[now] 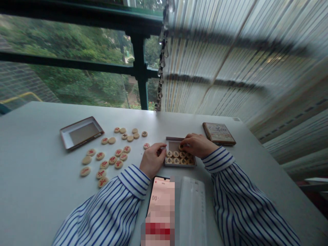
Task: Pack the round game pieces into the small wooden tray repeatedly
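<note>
Two striped sleeves (123, 198) are seen coming in from the bottom edge, so that's where it gets started. Closest of all, a phone (159, 191) is laid face up on the white table (38, 191). Most of its screen is blurred out. Just beside it on the right a pale folded sheet (192, 205) is laid flat.

A bit further out, the small tray (176, 138) is found between the two hands, right in the middle of the table. Two rows of round discs (176, 160) are packed into its near half. The far half is left partly bare.

The left hand (151, 160) is kept loosely curled, and its forefinger tip is set against the tray's left wall. Nothing is seen being gripped by it. The right hand (197, 145) is arched over the tray's far right corner. Its fingers are drawn together, with the tips on one disc (181, 148). Whether that disc is pinched or only pressed can't be told.

Off to the left, loose discs (112, 160) are scattered well apart from the tray, some marked red, some dark. Beyond them a shallow open box (83, 133) is parked at an angle. On the right, a flat printed box (218, 133) is left shut just past the right hand.

Furthest back, green trees are seen through a dark-framed window (77, 85). Pale vertical blinds (243, 68) are hung over the right side.
</note>
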`<state>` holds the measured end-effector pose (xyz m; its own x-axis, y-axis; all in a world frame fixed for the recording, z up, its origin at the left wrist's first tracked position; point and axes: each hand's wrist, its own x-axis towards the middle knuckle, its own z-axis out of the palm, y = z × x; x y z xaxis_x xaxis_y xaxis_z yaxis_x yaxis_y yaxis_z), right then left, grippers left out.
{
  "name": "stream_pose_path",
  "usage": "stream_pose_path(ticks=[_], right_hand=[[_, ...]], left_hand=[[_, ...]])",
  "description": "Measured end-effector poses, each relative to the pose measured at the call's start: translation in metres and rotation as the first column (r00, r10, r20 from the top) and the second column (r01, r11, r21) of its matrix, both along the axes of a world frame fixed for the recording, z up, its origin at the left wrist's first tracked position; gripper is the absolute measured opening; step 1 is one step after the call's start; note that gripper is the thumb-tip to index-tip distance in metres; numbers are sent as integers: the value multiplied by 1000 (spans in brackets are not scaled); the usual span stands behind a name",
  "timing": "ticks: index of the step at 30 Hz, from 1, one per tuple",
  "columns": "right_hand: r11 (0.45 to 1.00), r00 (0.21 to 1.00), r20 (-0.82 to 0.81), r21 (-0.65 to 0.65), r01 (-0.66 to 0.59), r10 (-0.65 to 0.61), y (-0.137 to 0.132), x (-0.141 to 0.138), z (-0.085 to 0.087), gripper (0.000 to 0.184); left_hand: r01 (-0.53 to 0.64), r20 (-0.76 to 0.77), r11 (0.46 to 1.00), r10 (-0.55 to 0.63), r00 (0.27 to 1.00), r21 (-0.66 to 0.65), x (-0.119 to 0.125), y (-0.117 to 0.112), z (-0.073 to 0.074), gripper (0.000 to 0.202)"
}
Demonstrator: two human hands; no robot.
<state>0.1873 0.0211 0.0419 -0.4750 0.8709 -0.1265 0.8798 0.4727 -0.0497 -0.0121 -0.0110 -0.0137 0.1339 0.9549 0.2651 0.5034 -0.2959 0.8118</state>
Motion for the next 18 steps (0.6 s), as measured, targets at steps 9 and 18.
stream_pose_path(ticks=[9, 18], right_hand=[[1000, 1000, 15, -6, -7, 7, -2, -1, 1, 25], [1000, 1000, 26, -22, -9, 9, -2, -2, 3, 26]], left_hand=[[4, 11, 1000, -4, 1000, 8, 0, 0, 0, 23], [-1, 4, 1000, 1, 1000, 19, 0, 0, 1, 22]])
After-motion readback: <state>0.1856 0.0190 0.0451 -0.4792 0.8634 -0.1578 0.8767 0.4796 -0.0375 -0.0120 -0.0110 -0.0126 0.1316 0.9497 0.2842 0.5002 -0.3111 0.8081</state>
